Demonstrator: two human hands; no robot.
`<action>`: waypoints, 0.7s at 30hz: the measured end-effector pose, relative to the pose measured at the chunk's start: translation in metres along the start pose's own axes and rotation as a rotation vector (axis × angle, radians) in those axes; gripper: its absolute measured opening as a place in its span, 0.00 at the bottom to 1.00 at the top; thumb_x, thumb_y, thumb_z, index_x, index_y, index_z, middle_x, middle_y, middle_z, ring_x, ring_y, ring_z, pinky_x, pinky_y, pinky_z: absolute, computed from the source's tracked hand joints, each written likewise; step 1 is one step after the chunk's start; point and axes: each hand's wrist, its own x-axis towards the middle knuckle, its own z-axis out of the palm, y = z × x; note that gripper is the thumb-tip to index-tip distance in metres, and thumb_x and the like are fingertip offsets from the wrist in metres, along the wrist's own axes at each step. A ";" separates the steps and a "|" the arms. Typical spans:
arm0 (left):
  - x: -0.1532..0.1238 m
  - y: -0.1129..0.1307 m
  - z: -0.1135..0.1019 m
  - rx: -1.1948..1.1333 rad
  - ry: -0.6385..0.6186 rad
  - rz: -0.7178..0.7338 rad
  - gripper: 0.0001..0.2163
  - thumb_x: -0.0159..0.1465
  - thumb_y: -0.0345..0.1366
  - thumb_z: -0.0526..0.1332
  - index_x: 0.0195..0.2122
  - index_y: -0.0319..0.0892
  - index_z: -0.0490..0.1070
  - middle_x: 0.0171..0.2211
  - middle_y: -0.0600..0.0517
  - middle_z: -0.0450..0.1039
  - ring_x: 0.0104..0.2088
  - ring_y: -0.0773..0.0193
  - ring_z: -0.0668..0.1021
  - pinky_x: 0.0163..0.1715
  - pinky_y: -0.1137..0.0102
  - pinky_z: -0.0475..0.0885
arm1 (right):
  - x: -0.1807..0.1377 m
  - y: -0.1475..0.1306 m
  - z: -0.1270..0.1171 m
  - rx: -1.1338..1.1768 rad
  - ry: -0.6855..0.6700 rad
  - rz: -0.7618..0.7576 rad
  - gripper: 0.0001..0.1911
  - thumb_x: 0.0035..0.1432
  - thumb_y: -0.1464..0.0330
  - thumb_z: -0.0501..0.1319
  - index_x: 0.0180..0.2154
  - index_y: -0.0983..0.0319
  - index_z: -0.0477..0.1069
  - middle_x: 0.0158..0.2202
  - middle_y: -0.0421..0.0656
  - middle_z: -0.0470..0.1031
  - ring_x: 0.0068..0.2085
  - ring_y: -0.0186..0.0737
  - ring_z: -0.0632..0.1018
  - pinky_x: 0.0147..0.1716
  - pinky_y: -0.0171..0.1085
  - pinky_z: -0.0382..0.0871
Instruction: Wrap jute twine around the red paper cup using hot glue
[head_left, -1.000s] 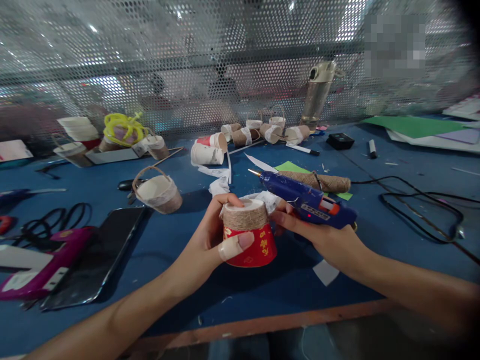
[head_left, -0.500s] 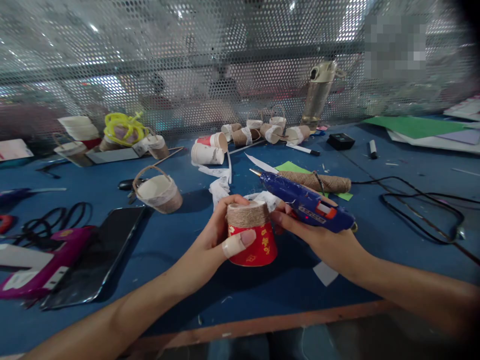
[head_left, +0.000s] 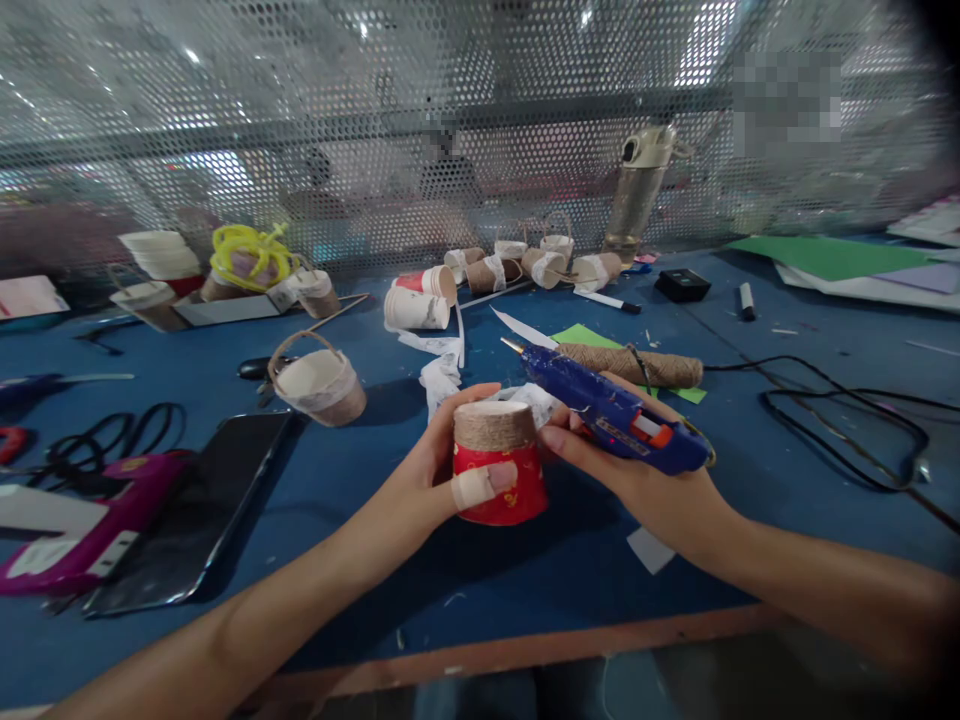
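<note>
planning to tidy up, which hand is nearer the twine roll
Right. The right hand, holding the blue glue gun, is just in front of the twine roll; the left hand, around the red cup, sits farther left.

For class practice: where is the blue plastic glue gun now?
In the head view, right of centre, the glue gun is in the right hand, beside the red, twine-wrapped cup.

Blue table (head_left: 487,590) with phone (head_left: 202,515), small basket (head_left: 334,392)

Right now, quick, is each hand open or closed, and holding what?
Left hand: closed around the red patterned cup banded with brown twine.
Right hand: closed on the blue plastic glue gun.
</note>
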 end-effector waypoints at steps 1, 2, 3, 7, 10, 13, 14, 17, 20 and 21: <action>0.000 0.001 0.000 -0.008 0.013 -0.002 0.30 0.62 0.40 0.76 0.64 0.60 0.69 0.62 0.52 0.76 0.59 0.49 0.78 0.55 0.61 0.75 | 0.000 -0.002 0.000 0.016 -0.003 0.007 0.09 0.56 0.67 0.76 0.32 0.54 0.76 0.33 0.37 0.83 0.37 0.42 0.86 0.41 0.42 0.86; 0.000 0.002 0.000 -0.021 0.029 0.001 0.30 0.62 0.40 0.75 0.64 0.60 0.69 0.62 0.52 0.76 0.60 0.48 0.78 0.55 0.61 0.75 | 0.000 -0.004 0.000 0.028 -0.001 0.013 0.09 0.56 0.67 0.76 0.32 0.54 0.76 0.32 0.37 0.83 0.36 0.42 0.86 0.40 0.41 0.86; 0.000 0.003 0.001 -0.040 0.049 0.004 0.30 0.61 0.39 0.76 0.64 0.59 0.70 0.62 0.52 0.76 0.60 0.47 0.78 0.54 0.61 0.76 | 0.001 -0.005 0.000 0.037 0.003 0.019 0.10 0.56 0.67 0.76 0.32 0.54 0.76 0.32 0.36 0.83 0.36 0.41 0.85 0.40 0.41 0.86; -0.001 0.010 0.006 -0.154 0.130 -0.047 0.29 0.59 0.40 0.77 0.61 0.56 0.72 0.57 0.51 0.81 0.55 0.48 0.82 0.48 0.63 0.80 | 0.004 -0.004 -0.003 0.011 0.015 0.036 0.10 0.57 0.64 0.76 0.34 0.55 0.77 0.33 0.38 0.83 0.36 0.43 0.85 0.41 0.43 0.85; -0.003 0.016 0.008 -0.249 0.138 -0.042 0.25 0.60 0.40 0.75 0.58 0.52 0.76 0.52 0.52 0.84 0.47 0.53 0.86 0.44 0.65 0.82 | 0.008 0.003 -0.007 -0.022 0.045 0.076 0.12 0.56 0.59 0.76 0.36 0.55 0.78 0.36 0.40 0.85 0.40 0.47 0.86 0.44 0.46 0.85; -0.005 0.020 0.007 -0.311 0.050 0.019 0.21 0.60 0.41 0.73 0.55 0.49 0.78 0.47 0.50 0.87 0.41 0.52 0.88 0.42 0.63 0.84 | 0.013 0.013 -0.011 -0.076 0.111 0.078 0.15 0.57 0.55 0.76 0.41 0.54 0.79 0.41 0.41 0.86 0.44 0.51 0.86 0.49 0.49 0.83; -0.007 0.021 0.006 -0.320 0.037 0.018 0.22 0.61 0.41 0.73 0.56 0.48 0.77 0.47 0.49 0.87 0.41 0.51 0.88 0.42 0.63 0.83 | 0.015 0.016 -0.013 -0.103 0.117 0.053 0.16 0.58 0.54 0.75 0.43 0.54 0.80 0.43 0.42 0.86 0.46 0.52 0.85 0.51 0.50 0.81; -0.010 0.022 0.003 -0.337 -0.021 0.060 0.27 0.59 0.42 0.74 0.59 0.48 0.75 0.49 0.47 0.87 0.41 0.48 0.89 0.40 0.63 0.84 | 0.021 0.024 -0.020 -0.182 0.133 -0.031 0.17 0.59 0.54 0.74 0.46 0.55 0.81 0.46 0.42 0.85 0.50 0.53 0.84 0.57 0.52 0.77; -0.011 0.020 0.001 -0.360 -0.123 0.099 0.30 0.58 0.43 0.75 0.62 0.48 0.72 0.50 0.46 0.86 0.41 0.46 0.89 0.41 0.59 0.84 | 0.029 0.029 -0.028 -0.281 0.159 -0.005 0.17 0.61 0.53 0.72 0.45 0.55 0.81 0.47 0.43 0.85 0.51 0.54 0.83 0.58 0.53 0.74; -0.011 0.019 0.000 -0.364 -0.158 0.107 0.30 0.58 0.43 0.74 0.62 0.48 0.71 0.50 0.46 0.86 0.42 0.46 0.89 0.43 0.58 0.83 | 0.031 0.030 -0.030 -0.297 0.158 0.024 0.17 0.62 0.52 0.72 0.46 0.55 0.81 0.47 0.43 0.85 0.51 0.55 0.83 0.57 0.54 0.74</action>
